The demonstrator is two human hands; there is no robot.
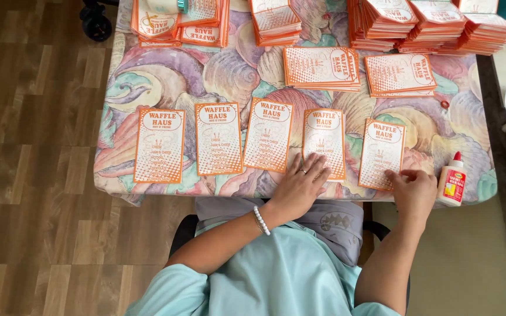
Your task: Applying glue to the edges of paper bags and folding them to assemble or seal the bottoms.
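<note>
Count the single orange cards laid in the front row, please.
5: far left, next, middle, one under the left hand at, one touched by the right hand at. Stacks behind excluded.

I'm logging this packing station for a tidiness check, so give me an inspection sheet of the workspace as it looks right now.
Surface: table under a pastel shell-print cloth.
Job's things: five orange-and-white paper sleeves in a row along the near edge; the left hand lies flat on the fourth sleeve, the right hand presses the lower corner of the fifth sleeve. A white glue bottle with a red cap stands upright beside the right hand.
Clutter: stacks of the same sleeves along the far edge, two low piles mid-table.
Grippers: both hands open, holding nothing.
Cables: nothing seen.
Surroundings: wood-pattern floor; a chair wheel at the far left.
</note>
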